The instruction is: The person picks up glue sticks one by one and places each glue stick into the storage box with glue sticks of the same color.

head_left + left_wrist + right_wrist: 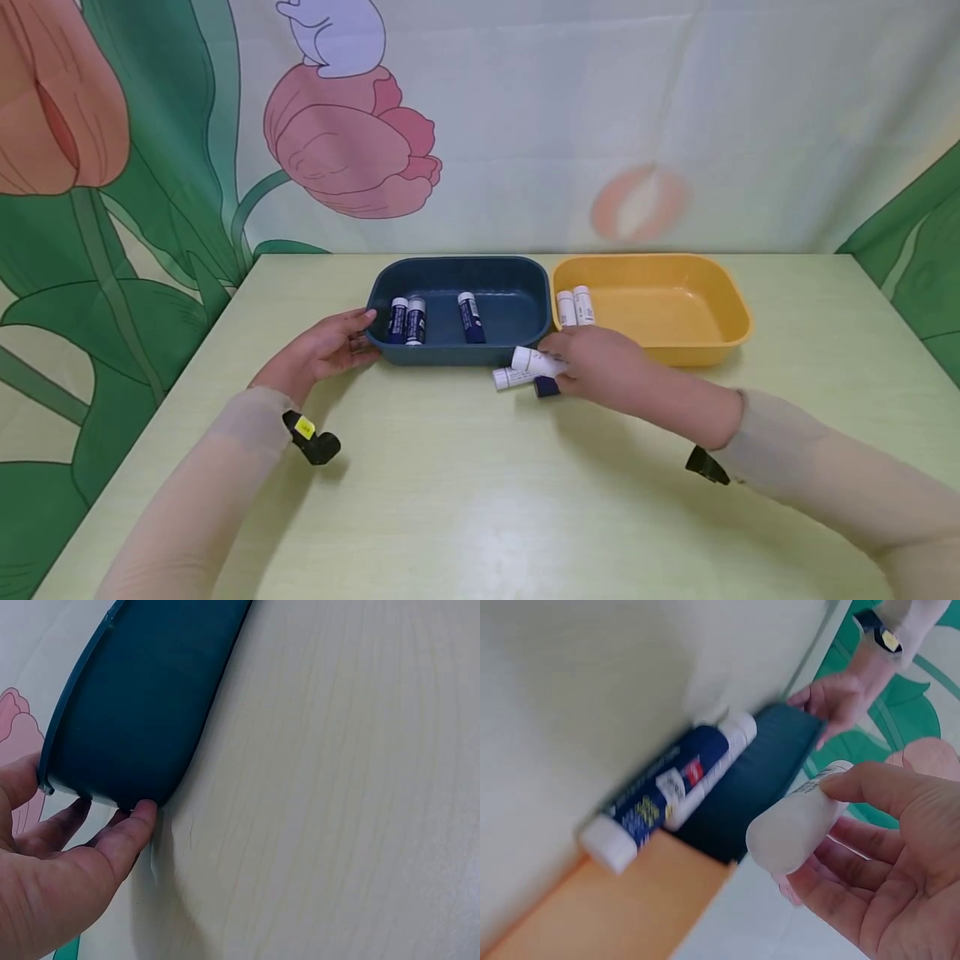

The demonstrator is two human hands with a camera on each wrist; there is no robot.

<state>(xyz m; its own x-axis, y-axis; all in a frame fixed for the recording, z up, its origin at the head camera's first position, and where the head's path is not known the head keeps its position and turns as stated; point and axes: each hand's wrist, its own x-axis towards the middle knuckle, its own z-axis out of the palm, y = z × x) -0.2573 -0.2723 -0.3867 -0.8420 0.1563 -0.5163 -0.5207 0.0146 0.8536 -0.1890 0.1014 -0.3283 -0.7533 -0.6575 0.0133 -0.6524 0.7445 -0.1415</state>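
My right hand [600,367] pinches a white glue stick [799,825] between thumb and fingers, above the table in front of the trays. Below it lie another white glue stick [513,378] and a dark blue one with a white cap [667,787], partly hidden by the hand in the head view. My left hand [322,350] holds the left end of the dark blue tray [142,697], one fingertip at the rim and others against the outer wall. Inside that tray lie several blue glue sticks [470,317]. White glue sticks [582,306] lie in the yellow tray [675,357].
Both trays stand side by side toward the back of the pale wooden table [450,483]. Behind it hangs a curtain [525,125] printed with flowers and leaves. A black camera mount [315,446] is strapped to the left wrist.
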